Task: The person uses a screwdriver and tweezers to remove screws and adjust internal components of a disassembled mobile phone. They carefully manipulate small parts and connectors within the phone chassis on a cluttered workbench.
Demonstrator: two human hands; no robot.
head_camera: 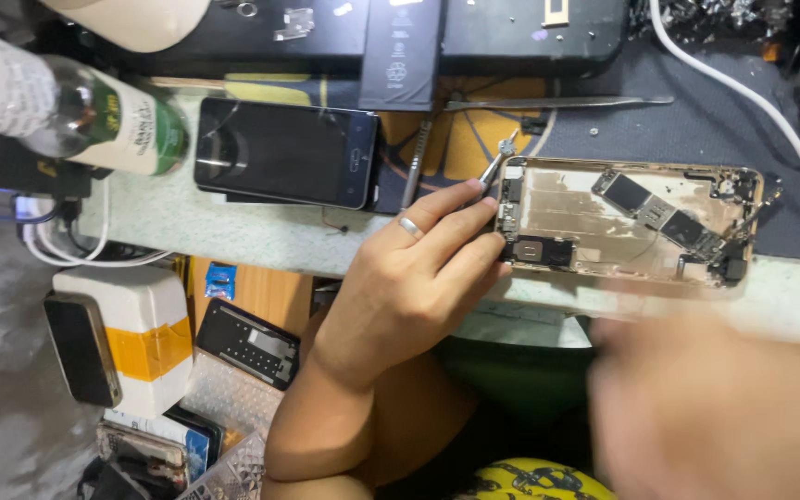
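- The left hand pinches fine metal tweezers between thumb and forefinger, its other fingers braced on the near-left corner of the opened gold phone chassis — probably to steady the shell while the tips work at its left end.
- The right hand is a blur low at the worktop's near edge; I cannot tell whether it is open or holding anything.
- The chassis lies flat along the worktop's front edge, showing matte metal, dark chips and small shields.
- An intact black phone sits glossy side up, further left.
- A green-labelled clear bottle lies at the left end.
- A white cable curves across the far-right corner.
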